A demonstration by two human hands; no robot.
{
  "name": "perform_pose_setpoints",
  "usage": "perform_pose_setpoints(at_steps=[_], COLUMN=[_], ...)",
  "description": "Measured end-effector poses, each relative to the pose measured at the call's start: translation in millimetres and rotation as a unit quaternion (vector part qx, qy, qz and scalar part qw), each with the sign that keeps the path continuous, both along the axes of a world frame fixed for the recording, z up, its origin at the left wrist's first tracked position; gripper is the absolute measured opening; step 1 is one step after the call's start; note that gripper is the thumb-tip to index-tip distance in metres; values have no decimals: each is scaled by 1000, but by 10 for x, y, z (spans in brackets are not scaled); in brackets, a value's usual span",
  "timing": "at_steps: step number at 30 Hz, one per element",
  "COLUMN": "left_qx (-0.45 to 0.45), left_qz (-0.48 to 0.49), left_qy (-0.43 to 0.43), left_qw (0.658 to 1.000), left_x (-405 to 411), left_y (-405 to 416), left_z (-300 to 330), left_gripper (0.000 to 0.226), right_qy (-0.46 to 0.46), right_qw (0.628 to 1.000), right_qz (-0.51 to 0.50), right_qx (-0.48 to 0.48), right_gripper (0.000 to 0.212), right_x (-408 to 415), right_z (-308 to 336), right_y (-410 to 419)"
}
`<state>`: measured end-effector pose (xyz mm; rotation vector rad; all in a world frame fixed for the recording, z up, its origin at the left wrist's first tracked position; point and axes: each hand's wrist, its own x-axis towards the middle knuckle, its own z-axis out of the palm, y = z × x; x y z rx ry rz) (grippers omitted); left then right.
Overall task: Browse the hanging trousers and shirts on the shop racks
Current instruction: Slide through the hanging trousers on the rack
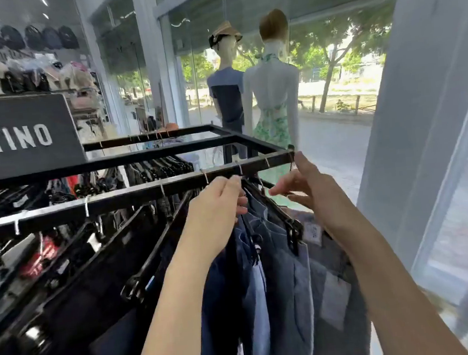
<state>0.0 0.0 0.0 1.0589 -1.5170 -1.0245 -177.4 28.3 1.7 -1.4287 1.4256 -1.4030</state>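
A black metal rack carries a row of trousers on black clip hangers. Dark, near-black trousers hang on the left, blue denim ones in the middle and a grey pair at the right end. My left hand is closed on the top of a black clip hanger that holds a denim pair, just under the rail. My right hand is beside it, fingers spread and touching the hanger hooks near the rack's right corner.
A dark sign with white letters stands on the rack at left. Two dressed mannequins face the glass shop front behind the rack. Bags and caps fill the far left wall. A white pillar stands to the right.
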Motion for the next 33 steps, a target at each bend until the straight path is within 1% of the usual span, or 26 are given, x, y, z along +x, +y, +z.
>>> perform_pose_setpoints(at_steps=[2,3,5,7,9,11,13,15,16,18,20,23,26,28,29,33], left_qx=[-36,-49,-73,-88,-83,-67,-52,-26,-8,16,26,39,46,38,36,40], left_qz=[-2,-8,-10,16,59,116,151,155,152,151,153,155,162,173,177,172], left_qy=[-29,-31,-68,-147,-229,-259,-281,-329,-348,-350,-332,-319,-337,-356,-367,-397], left_qw=[999,998,995,985,968,957,946,931,925,924,930,934,926,918,913,901], left_x=[-185,-283,-468,-601,-700,-772,-839,-906,-939,-1017,-1082,-1105,-1033,-982,-966,-926], left_y=[47,71,102,78,55,28,16,12,10,0,-13,-18,-29,-43,-44,-57], left_z=[-41,-77,-156,-222,-298,-352,-373,-368,-356,-336,-328,-313,-302,-307,-307,-292], left_gripper=[19,13,6,7,7,10,16,24,29,36,42,46,45,41,39,32], right_qy=[34,38,48,55,47,48,38,32,30,30,51,95,125,106,93,82], right_qw=[999,999,998,994,989,983,978,975,973,971,971,966,961,961,960,962], right_qz=[-5,3,36,81,126,162,195,212,222,232,232,231,226,230,236,227], right_qx=[17,22,33,43,58,66,60,63,58,44,34,64,96,111,119,127], right_gripper=[65,65,63,60,60,61,62,56,50,39,42,43,36,23,22,50], right_x=[-144,-225,-330,-430,-500,-542,-579,-628,-656,-724,-803,-940,-1063,-1111,-1127,-1152], right_z=[-19,-72,-173,-321,-478,-604,-671,-697,-699,-697,-686,-685,-692,-683,-684,-688], right_y=[-58,-127,-247,-371,-476,-578,-640,-686,-692,-698,-694,-678,-659,-655,-661,-688])
